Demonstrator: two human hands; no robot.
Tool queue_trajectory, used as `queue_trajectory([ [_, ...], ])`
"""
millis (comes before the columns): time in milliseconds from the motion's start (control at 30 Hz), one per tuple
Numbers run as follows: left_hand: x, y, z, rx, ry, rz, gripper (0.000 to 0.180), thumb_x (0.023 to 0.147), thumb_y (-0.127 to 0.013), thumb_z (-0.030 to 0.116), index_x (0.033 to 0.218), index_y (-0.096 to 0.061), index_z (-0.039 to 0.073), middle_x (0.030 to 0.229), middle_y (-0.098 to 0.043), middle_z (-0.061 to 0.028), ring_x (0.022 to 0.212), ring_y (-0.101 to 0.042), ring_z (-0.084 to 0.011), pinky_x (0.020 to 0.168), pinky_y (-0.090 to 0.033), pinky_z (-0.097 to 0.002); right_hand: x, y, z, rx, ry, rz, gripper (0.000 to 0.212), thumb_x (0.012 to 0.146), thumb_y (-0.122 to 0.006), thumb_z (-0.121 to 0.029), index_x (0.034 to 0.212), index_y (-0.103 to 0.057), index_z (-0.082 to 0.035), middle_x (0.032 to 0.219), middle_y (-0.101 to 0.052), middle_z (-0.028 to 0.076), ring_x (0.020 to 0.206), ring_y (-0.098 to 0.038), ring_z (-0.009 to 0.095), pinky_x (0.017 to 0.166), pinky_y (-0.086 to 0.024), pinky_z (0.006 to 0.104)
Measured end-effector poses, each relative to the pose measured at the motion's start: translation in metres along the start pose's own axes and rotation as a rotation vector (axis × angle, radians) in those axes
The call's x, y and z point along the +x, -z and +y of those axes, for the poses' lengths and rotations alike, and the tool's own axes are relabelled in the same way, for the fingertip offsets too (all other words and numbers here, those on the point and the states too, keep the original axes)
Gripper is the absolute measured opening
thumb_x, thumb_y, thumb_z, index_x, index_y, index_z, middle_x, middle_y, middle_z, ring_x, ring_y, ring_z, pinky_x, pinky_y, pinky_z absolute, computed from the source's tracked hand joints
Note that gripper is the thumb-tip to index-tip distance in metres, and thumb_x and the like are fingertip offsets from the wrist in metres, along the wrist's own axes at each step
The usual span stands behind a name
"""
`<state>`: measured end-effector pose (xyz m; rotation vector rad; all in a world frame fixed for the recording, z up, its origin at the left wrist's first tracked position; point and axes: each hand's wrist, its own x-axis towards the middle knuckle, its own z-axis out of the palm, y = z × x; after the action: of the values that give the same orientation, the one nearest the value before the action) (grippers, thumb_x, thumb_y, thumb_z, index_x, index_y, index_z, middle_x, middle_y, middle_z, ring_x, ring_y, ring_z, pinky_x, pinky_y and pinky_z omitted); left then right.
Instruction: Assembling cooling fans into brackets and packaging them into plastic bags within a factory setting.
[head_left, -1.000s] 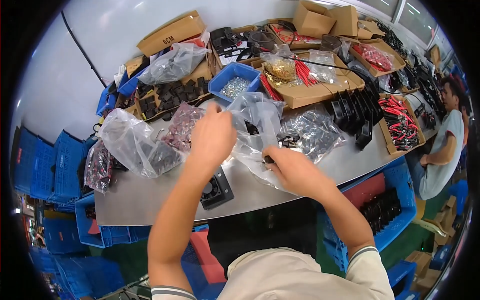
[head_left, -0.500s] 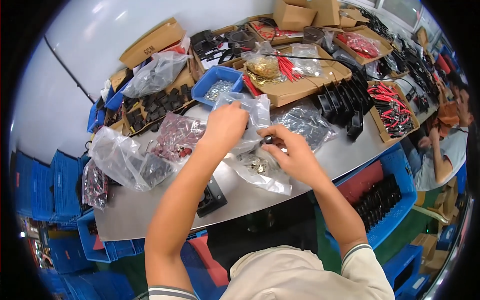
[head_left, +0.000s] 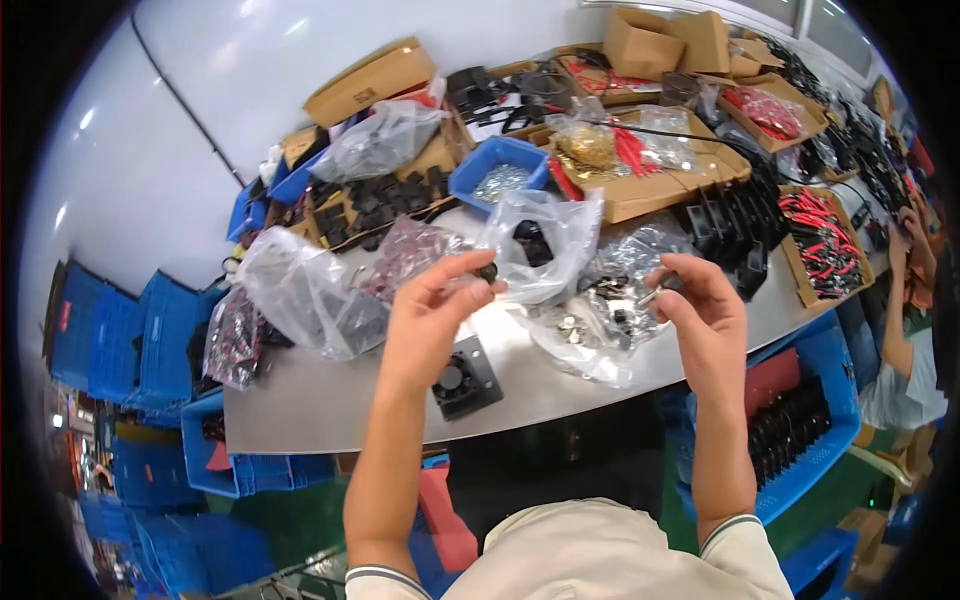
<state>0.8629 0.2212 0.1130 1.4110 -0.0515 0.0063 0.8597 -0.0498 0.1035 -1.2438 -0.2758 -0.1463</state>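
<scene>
My left hand [head_left: 430,315] is raised over the metal table, its thumb and fingers closed on a small dark round part [head_left: 488,272]. My right hand [head_left: 705,315] pinches a small part with a short metallic end [head_left: 650,298]; its fingers hide the rest. Between the hands lies an open clear plastic bag [head_left: 570,255] with black pieces [head_left: 533,243] inside. A second clear bag [head_left: 600,368] holding small silvery metal parts [head_left: 575,330] lies nearer to me. Below my left hand, a black square panel with a round centre [head_left: 466,380] rests on the table.
A blue bin [head_left: 460,185] of small metal pieces stands behind the bags. Cardboard trays [head_left: 640,205] hold red and gold-coloured parts. Black finned parts [head_left: 735,235] stand at right, beside a box of red-black leads [head_left: 822,245]. A blue crate [head_left: 845,400] sits below the edge; a co-worker's arm [head_left: 895,310] shows far right.
My left hand has come out of the clear bag toward me and now holds a small dark part. My right hand has moved right, away from the bags. The whole view has shifted.
</scene>
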Motion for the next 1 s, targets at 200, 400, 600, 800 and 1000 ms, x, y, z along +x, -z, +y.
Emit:
queue_trajectory([
  [200,-0.065,0.004,-0.026,-0.091,-0.001,0.133,0.029,0.082,-0.062,-0.009,0.111,-0.061,-0.003,0.107,-0.06,-0.0073,0.095,-0.065,-0.0215,0.081,-0.051,-0.0277,-0.036,-0.064,0.012,0.135,-0.166,-0.274,0.029,0.081,-0.056,0.012,0.108,-0.059,0.004,0.109,-0.062,0.014,0.097,-0.063,0.021,0.083,-0.05,0.0298],
  [400,-0.1,0.007,-0.048,-0.16,-0.01,0.224,0.029,0.08,-0.064,-0.009,0.108,-0.062,-0.002,0.103,-0.059,-0.0055,0.093,-0.064,-0.0186,0.083,-0.05,-0.0273,-0.058,-0.085,0.055,0.2,-0.245,-0.312,0.028,0.084,-0.055,0.011,0.111,-0.058,0.004,0.108,-0.06,0.012,0.098,-0.062,0.021,0.086,-0.051,0.0295],
  [600,-0.119,0.01,-0.064,-0.216,-0.001,0.255,0.03,0.079,-0.063,-0.011,0.108,-0.062,-0.001,0.106,-0.059,-0.0073,0.092,-0.063,-0.0192,0.084,-0.049,-0.0271,-0.065,-0.085,0.066,0.219,-0.347,-0.304,0.028,0.084,-0.059,0.008,0.112,-0.057,0.003,0.11,-0.061,0.013,0.097,-0.063,0.02,0.083,-0.051,0.0287],
  [800,-0.123,0.007,-0.074,-0.279,0.026,0.278,0.032,0.078,-0.063,-0.011,0.109,-0.06,-0.002,0.116,-0.059,-0.0135,0.094,-0.064,-0.021,0.084,-0.051,-0.0289,-0.074,-0.071,0.074,0.261,-0.473,-0.255,0.026,0.085,-0.057,0.005,0.112,-0.057,0.003,0.11,-0.062,0.014,0.094,-0.065,0.022,0.079,-0.051,0.0272],
  [1000,-0.124,-0.003,-0.088,-0.38,0.032,0.27,0.035,0.079,-0.062,-0.01,0.113,-0.057,-0.001,0.114,-0.061,-0.0155,0.092,-0.064,-0.0208,0.083,-0.051,-0.0289,-0.08,-0.06,0.077,0.275,-0.524,-0.23,0.027,0.087,-0.056,0.004,0.114,-0.056,0.003,0.11,-0.061,0.016,0.093,-0.065,0.022,0.08,-0.052,0.0284],
])
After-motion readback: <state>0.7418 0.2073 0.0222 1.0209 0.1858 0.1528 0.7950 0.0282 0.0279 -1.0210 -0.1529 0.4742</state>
